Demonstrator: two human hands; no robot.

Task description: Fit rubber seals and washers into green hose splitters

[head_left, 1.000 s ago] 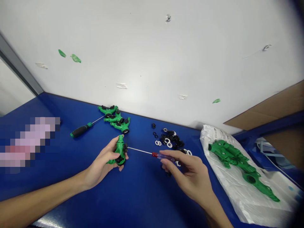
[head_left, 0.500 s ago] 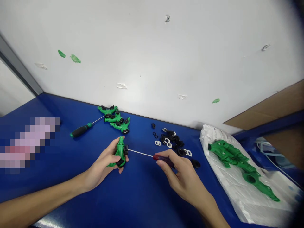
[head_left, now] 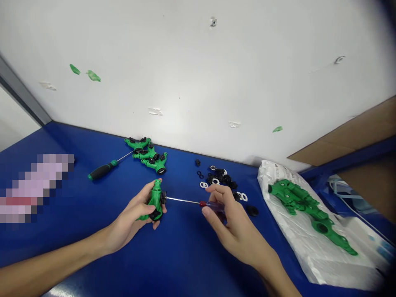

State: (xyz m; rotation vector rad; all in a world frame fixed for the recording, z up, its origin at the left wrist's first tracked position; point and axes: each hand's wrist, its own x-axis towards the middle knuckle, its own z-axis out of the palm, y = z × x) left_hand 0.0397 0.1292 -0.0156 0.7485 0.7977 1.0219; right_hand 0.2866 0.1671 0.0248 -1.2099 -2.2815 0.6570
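My left hand (head_left: 130, 220) is closed around a green Y-shaped hose splitter (head_left: 156, 194), its thumb pressed near the black lever. A black round part (head_left: 163, 198) sticks out from the splitter's right side. The screwdriver (head_left: 213, 205), with a clear reddish-purple handle, lies almost level, its shaft tip at that black part; the exact seat of the tip is too small to see. Its handle rests in my right hand (head_left: 244, 231), whose index finger is raised off the handle and whose thumb is near the handle's front end.
Several finished-looking green splitters (head_left: 157, 165) lie near the wall, beside a green-and-black screwdriver (head_left: 103, 170). Black parts and white rings (head_left: 243, 196) are scattered right of centre. Bare green splitter bodies (head_left: 305, 202) lie on a white plastic bag (head_left: 297, 247) at right.
My right hand's index finger and thumb have spread from the screwdriver handle. The splitter and screwdriver stay in nearly the same position; the whole view has shifted slightly.
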